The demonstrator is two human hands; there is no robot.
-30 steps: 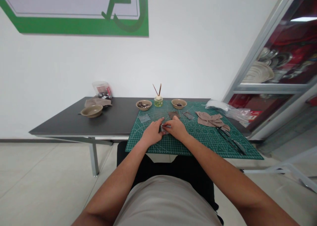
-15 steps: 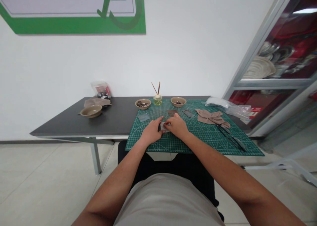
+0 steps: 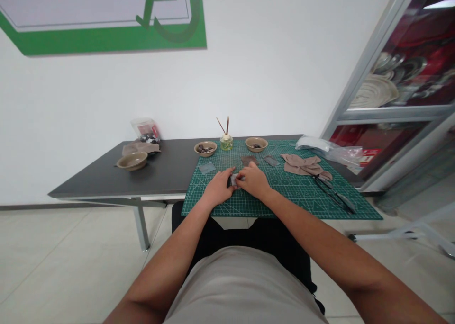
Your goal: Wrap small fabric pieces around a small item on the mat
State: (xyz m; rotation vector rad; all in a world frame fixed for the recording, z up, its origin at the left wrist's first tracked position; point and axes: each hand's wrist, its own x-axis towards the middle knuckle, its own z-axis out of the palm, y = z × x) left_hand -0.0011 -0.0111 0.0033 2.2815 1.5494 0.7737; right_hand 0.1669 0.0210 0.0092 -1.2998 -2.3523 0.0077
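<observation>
A small greyish flat piece point(image 3: 233, 180) lies between my hands, low over the green cutting mat point(image 3: 199, 205); its kind is too small to tell. My left hand point(image 3: 218, 187) has its fingers and thumb around the left side of the piece. From the right, my right hand point(image 3: 254, 181) pinches its other edge with the fingertips. Just beyond the hands a brown flat piece point(image 3: 250, 161) rests on the mat, with a clear oval piece point(image 3: 271, 160) beside it. A pale bluish square sheet point(image 3: 207, 168) lies to the left.
Two bowls point(image 3: 205, 148) with small dark bits stand at the back, either side of a reed diffuser point(image 3: 226, 142). Right are a brown cloth point(image 3: 302, 165), a dark tool like pliers point(image 3: 336, 195) and plastic bags point(image 3: 329, 149). Left on the dark table point(image 3: 167, 172) is another bowl point(image 3: 132, 161).
The camera view has shifted slightly. Both hands stay at the same spot on the small piece, with only slight finger movement.
</observation>
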